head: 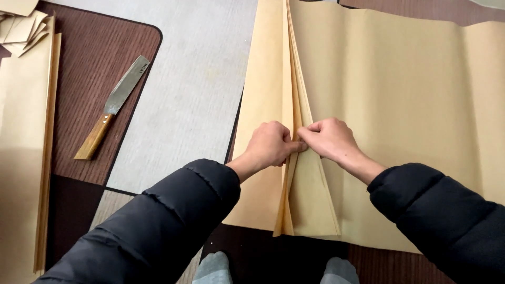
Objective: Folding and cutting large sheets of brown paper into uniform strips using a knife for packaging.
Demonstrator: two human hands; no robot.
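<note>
Both hands meet at a raised fold in stacked tan paper [294,79]; left hand [269,144] and right hand [330,139] pinch it from either side, the fold running straight away from the person

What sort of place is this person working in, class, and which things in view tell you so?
Probably a home or small workshop floor used for paper craft. Both hands, left hand and right hand, pinch folded tan paper sheets spread on the floor, a wooden-handled knife lies nearby, and socked feet show below.
</note>
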